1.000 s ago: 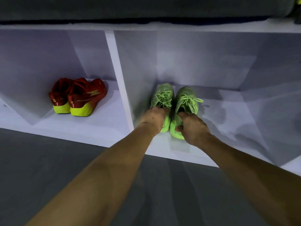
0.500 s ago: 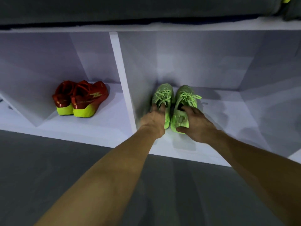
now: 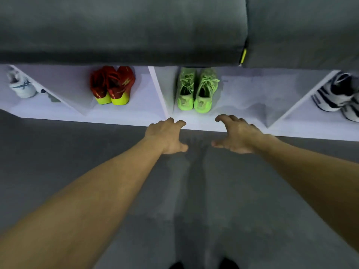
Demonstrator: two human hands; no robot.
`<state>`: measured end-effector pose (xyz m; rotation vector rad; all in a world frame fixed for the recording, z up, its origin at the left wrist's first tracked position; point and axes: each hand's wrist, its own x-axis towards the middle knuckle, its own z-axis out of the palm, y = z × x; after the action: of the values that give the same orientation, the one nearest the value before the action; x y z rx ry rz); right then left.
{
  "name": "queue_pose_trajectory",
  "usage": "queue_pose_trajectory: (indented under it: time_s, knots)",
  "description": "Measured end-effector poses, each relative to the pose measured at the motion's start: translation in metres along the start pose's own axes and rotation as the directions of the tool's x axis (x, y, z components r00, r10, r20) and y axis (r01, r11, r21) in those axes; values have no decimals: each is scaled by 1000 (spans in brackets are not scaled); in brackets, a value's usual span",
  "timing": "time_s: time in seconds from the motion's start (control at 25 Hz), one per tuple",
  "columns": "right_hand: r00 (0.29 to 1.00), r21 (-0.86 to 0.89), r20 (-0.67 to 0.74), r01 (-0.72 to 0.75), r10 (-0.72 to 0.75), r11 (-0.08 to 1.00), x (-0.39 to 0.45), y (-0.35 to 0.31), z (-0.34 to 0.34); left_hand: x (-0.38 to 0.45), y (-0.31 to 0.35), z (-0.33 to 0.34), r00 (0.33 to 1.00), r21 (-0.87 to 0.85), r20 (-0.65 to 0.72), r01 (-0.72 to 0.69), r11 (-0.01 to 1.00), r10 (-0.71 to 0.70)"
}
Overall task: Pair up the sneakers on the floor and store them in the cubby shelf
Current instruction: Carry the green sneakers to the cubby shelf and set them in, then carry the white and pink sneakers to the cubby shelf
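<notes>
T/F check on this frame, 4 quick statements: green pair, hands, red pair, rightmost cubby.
1. The green sneakers stand side by side in a cubby, heels toward the camera. True.
2. The left hand grips a green sneaker. False: it holds nothing, as does the right hand.
3. The red sneakers share the green pair's cubby. False: a divider separates them.
4. White-and-navy sneakers sit at far right. True.

Both hands, left (image 3: 168, 137) and right (image 3: 237, 136), have let go of the green sneakers (image 3: 194, 90) and drawn back, fingers loosely spread
</notes>
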<state>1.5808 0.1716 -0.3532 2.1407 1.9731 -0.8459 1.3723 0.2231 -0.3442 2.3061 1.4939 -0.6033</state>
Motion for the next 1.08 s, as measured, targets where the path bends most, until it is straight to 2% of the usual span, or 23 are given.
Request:
queue_pose_trajectory:
  time_s: [0.16,0.44,0.76,0.92,1.08]
  knots:
    - [997,-50,80,-1,5,999,-102,-32,-71,-101,14,-75,997,-11,68,-17,1000,18]
    - [975,-10,221,-17,19,1000,-291,-101,-177,-293,40,-183,987,-83,158,-11,997,24]
    - [942,-10,335,39,-34,999,-404,-146,-185,-435,44,-192,965,-119,256,92,989,-59]
    - [924,-58,377,84,-56,995,-424,-145,-167,-462,47,-175,946,-107,312,126,986,-88]
    - [914,-92,393,153,-105,984,-415,-150,-172,-474,40,-166,939,-150,311,203,968,-148]
